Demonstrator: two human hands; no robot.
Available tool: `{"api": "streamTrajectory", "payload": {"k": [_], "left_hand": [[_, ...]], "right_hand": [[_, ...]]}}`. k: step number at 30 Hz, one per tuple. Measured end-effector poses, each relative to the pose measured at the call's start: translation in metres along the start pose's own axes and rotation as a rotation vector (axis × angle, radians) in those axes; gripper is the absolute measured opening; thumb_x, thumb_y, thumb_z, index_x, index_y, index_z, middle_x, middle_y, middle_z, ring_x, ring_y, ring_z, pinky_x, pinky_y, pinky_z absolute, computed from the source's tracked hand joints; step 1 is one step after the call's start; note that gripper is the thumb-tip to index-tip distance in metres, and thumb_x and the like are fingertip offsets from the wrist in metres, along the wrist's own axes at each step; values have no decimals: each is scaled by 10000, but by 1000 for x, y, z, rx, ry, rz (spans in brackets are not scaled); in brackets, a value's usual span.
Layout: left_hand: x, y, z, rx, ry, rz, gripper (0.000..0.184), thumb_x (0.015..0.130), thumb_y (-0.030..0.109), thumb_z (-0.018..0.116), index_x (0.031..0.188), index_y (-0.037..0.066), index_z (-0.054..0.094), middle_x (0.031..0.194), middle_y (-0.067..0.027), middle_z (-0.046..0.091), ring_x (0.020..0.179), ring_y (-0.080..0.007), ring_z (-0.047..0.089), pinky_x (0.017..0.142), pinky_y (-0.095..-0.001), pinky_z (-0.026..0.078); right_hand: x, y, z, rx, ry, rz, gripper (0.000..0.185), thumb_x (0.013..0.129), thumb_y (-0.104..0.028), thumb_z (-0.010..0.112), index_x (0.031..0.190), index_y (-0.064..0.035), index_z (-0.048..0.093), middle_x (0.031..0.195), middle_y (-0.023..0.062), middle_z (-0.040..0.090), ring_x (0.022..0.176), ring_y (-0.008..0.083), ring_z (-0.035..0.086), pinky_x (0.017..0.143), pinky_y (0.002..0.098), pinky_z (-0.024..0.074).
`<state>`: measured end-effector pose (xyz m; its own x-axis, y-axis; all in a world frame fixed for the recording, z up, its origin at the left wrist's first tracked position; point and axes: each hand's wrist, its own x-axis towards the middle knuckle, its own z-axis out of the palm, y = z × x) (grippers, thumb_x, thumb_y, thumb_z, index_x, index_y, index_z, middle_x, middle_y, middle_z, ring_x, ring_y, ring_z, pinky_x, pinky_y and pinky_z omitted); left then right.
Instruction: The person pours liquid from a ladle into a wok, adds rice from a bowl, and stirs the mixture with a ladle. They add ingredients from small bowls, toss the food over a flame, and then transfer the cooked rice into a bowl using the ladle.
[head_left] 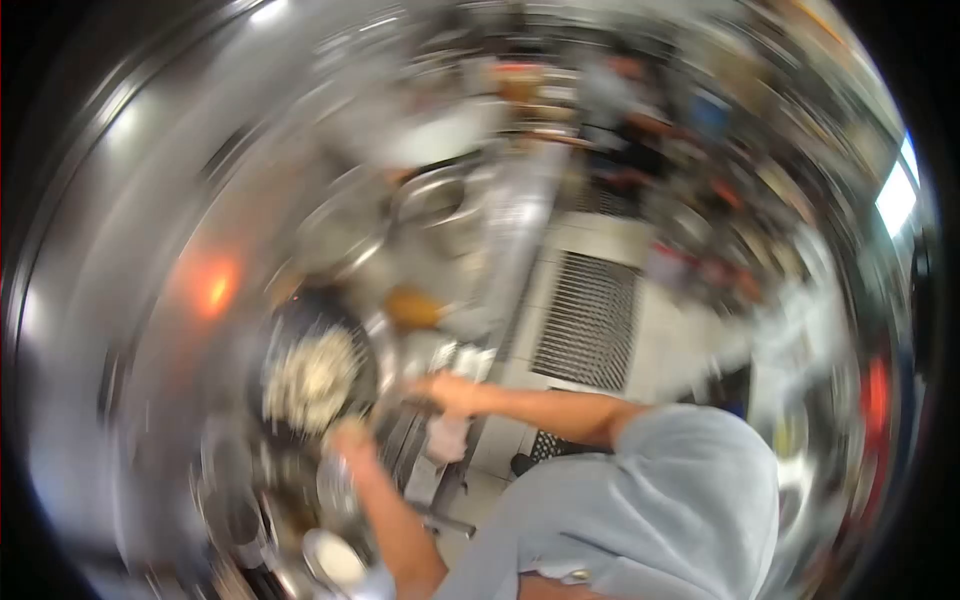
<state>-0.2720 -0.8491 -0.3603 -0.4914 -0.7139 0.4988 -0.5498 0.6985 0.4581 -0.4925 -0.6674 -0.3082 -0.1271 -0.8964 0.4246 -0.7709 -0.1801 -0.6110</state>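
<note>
A dark wok at centre left holds a heap of pale food, too blurred to tell its kind. My left hand is at the wok's lower rim, its fingers smeared by motion. To the right of the wok, my right hand looks closed around something near its side; what it grips is too blurred to name. Just below that hand is a pinkish cloth-like piece.
An orange flame-like glow shows to the left. Metal pans stand farther along the counter. A white bowl is at the lower left. Beyond the counter edge, a dark floor grating lies in pale tiles. Another person is blurred far back.
</note>
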Motion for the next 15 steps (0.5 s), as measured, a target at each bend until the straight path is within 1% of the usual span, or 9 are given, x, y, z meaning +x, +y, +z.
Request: {"api": "streamTrajectory", "payload": {"k": [2, 3, 4, 7, 10, 12, 13, 14, 15], "left_hand": [[33, 25, 12, -574, -188, -185, 326, 906, 282, 492, 1136, 51, 511, 1071, -76, 587, 1021, -225, 560, 925, -403, 433], [35, 66, 24, -1133, -307, -607, 347, 907, 296, 489, 1149, 48, 506, 1078, -83, 586, 1020, -228, 562, 916, -402, 438], [24, 97, 36, -1263, -419, -738, 368, 908, 310, 487, 1162, 45, 501, 1085, -90, 586, 1018, -231, 564, 908, -401, 443], [-40, 169, 59, -1333, -845, -825, 431, 910, 353, 479, 1201, 36, 486, 1106, -111, 584, 1014, -240, 570, 883, -397, 459], [-102, 230, 62, -1325, -1281, -869, 494, 913, 396, 472, 1241, 26, 471, 1127, -132, 582, 1009, -249, 575, 859, -393, 475], [-135, 282, 59, -1296, -1608, -843, 536, 914, 424, 466, 1267, 20, 461, 1141, -145, 581, 1006, -255, 579, 842, -391, 485], [-151, 316, 59, -1282, -1802, -788, 557, 915, 438, 464, 1280, 17, 456, 1148, -152, 580, 1004, -258, 581, 834, -389, 491], [-171, 355, 61, -1250, -1991, -716, 579, 916, 453, 461, 1293, 14, 451, 1155, -159, 580, 1003, -261, 583, 826, -388, 496], [-190, 397, 61, -1187, -2133, -631, 600, 917, 467, 459, 1306, 11, 446, 1162, -166, 579, 1001, -264, 585, 817, -387, 501]], "right_hand": [[-77, -5, -34, -7, -161, 436, 666, 699, -78, 541, 1357, -125, 453, 828, 249, 644, 819, 396, 636, 771, 465, 510], [-120, -16, -62, 35, -52, 543, 653, 700, -74, 527, 1347, -124, 463, 821, 244, 645, 816, 392, 639, 755, 465, 511], [-161, -12, -79, -18, 52, 634, 634, 700, -74, 532, 1330, -116, 478, 818, 240, 645, 811, 394, 638, 745, 462, 512], [-295, -28, -145, -102, 303, 1029, 576, 709, -82, 546, 1284, -95, 513, 826, 232, 648, 787, 397, 637, 708, 456, 516], [-447, -49, -180, -366, 845, 1193, 526, 735, -83, 536, 1259, -133, 534, 817, 209, 650, 736, 370, 639, 661, 466, 510], [-520, -126, -210, -540, 1052, 1367, 472, 778, -91, 530, 1247, -134, 549, 870, 207, 649, 786, 370, 631, 713, 465, 509], [-540, -173, -222, -426, 1182, 1536, 447, 801, -106, 536, 1248, -123, 547, 929, 212, 649, 853, 370, 629, 766, 459, 503], [-575, -195, -220, -746, 1361, 1359, 399, 812, -101, 532, 1207, -97, 579, 977, 221, 647, 901, 369, 627, 804, 459, 493], [-606, -229, -215, -676, 1316, 1657, 348, 817, -96, 524, 1151, -66, 612, 1010, 219, 644, 927, 370, 624, 812, 459, 491]]}}
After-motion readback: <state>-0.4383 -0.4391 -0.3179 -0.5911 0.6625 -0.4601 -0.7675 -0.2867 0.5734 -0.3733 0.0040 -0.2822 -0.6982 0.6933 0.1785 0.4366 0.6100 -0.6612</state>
